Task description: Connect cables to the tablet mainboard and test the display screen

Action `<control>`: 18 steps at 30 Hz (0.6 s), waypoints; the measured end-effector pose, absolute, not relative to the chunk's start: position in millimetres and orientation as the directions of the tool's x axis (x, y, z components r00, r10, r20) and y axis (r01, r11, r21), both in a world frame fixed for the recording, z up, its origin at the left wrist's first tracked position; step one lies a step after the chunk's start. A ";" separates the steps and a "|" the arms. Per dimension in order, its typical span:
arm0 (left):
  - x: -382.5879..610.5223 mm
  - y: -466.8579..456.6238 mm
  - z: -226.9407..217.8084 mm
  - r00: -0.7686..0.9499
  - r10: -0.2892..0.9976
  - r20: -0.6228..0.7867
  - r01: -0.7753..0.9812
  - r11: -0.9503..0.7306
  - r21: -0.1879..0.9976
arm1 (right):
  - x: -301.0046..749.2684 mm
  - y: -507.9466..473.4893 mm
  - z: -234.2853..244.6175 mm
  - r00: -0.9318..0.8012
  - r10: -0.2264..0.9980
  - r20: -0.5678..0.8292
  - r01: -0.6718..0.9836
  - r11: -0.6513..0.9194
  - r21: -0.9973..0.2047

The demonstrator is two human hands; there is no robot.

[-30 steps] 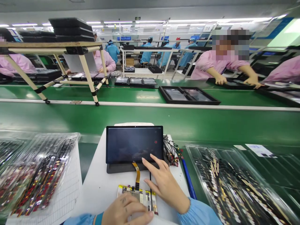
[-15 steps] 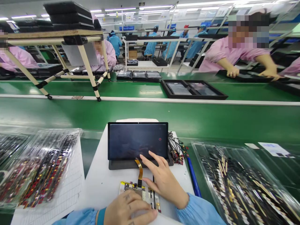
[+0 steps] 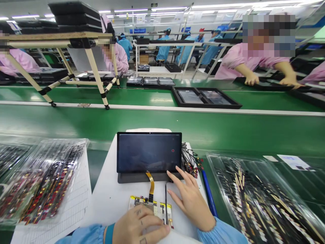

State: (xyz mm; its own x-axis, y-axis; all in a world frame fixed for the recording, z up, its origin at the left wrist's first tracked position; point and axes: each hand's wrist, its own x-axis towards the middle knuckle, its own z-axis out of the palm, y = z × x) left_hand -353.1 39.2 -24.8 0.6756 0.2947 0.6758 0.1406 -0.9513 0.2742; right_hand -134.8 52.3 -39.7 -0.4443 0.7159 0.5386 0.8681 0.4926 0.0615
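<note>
White board's (image 3: 109, 184) right edge is now neared by the spread right hand (image 3: 191, 200); over the circuit board (image 3: 159, 208), the left hand's (image 3: 139, 224) hold cannot be told.

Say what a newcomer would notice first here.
Probably the dark tablet screen at centre, with an orange ribbon cable leading to a circuit board. The left hand partly covers that board; the right hand spreads by the screen's lower right corner. Flat cables lie in a clear tray at right.

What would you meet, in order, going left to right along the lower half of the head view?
Red and black parts, teal wristband, left hand, right hand, blue rod, black and gold strips.
</note>
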 end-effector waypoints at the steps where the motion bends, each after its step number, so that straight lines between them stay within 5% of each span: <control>1: -352.8 39.0 -24.4 0.673 0.297 0.677 0.144 -0.951 0.274 | -134.9 52.6 -41.2 -0.446 0.723 0.528 0.869 0.491 0.062; 10: -356.9 36.4 -27.9 0.704 0.311 0.639 0.139 -0.942 0.305 | -133.7 52.0 -39.4 -0.265 0.720 0.642 0.899 0.424 -0.104; 18: -355.1 38.2 -22.7 0.692 0.308 0.653 0.146 -0.945 0.292 | -129.8 50.8 -52.3 -0.341 0.756 0.559 0.865 0.486 -0.128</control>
